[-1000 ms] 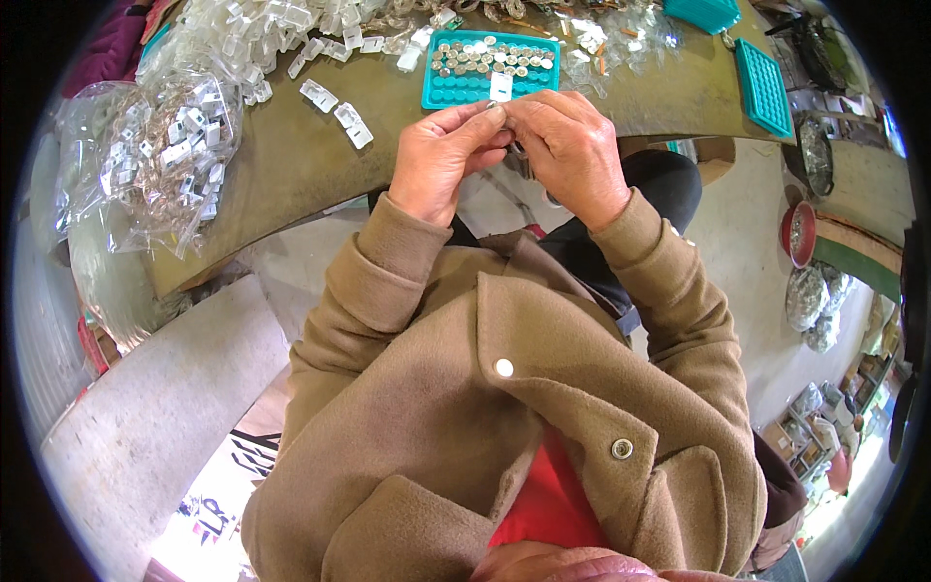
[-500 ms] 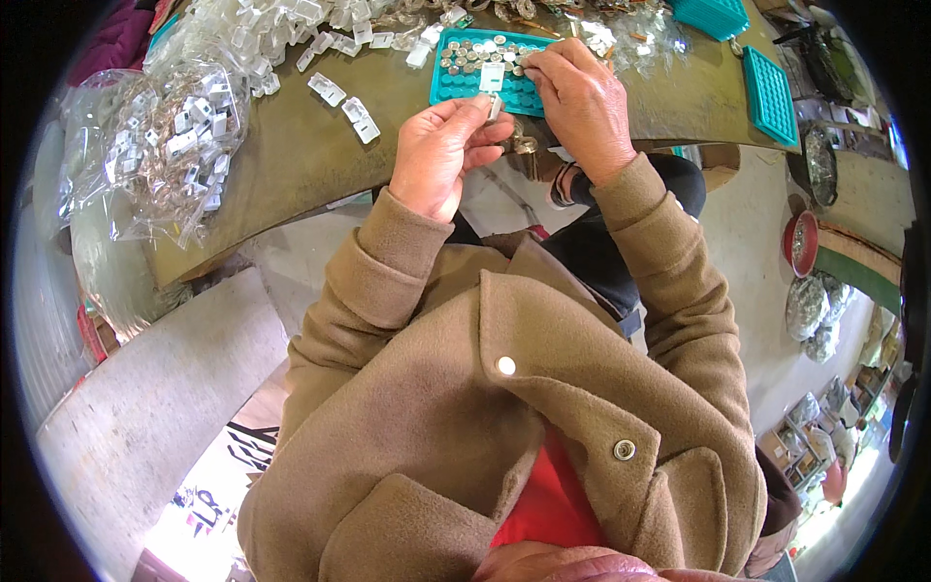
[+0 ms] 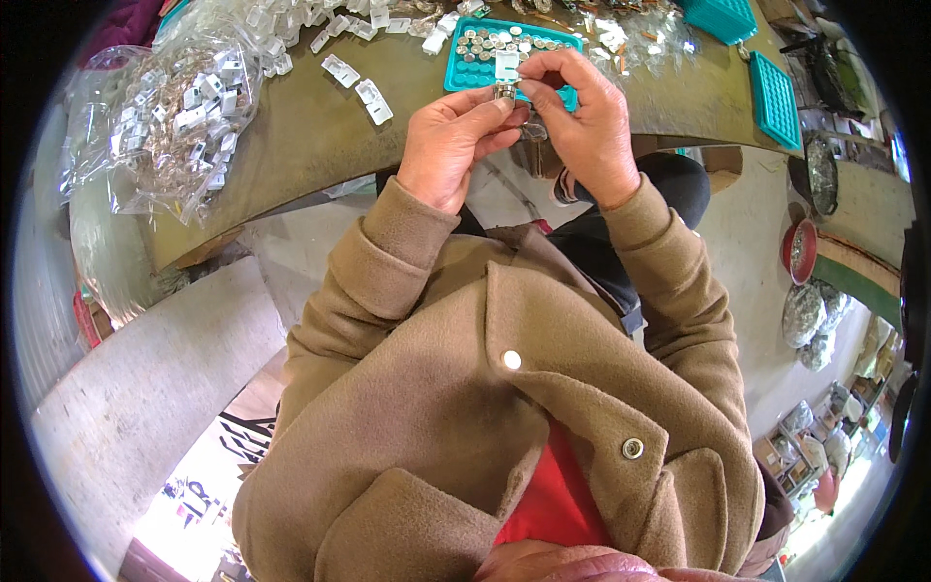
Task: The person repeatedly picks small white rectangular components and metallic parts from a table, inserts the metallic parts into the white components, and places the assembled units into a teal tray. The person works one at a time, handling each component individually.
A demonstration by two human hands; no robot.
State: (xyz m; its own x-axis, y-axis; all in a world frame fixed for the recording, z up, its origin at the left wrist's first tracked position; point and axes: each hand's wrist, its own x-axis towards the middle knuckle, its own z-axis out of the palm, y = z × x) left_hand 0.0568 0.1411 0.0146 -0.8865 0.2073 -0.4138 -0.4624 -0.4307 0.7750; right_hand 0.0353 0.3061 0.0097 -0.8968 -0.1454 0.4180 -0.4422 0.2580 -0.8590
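My left hand (image 3: 449, 144) pinches a small white plastic case (image 3: 506, 65) between thumb and fingers, with its lid flipped up. Something round and silvery shows in the case's lower part, at my left fingertips. Thumb and forefinger of my right hand (image 3: 593, 124) are closed together right beside the case; what they pinch, if anything, is too small to make out. Behind both hands lies a turquoise tray (image 3: 456, 81) with round pockets. Small round silver discs (image 3: 477, 44), like button cells, are spread over its far part, and my right hand covers some of its right side.
Two open white cases (image 3: 373, 101) lie left of the tray. A clear bag (image 3: 175, 126) of white cases and wiring sits at the table's left, near a heap of white cases (image 3: 281, 24). An upright turquoise tray (image 3: 774, 99) and stacked trays (image 3: 720, 17) stand at right.
My right hand has come from the discs in the tray to the white case in my left hand. The silvery round thing now shows at the case. The whole view has shifted slightly.
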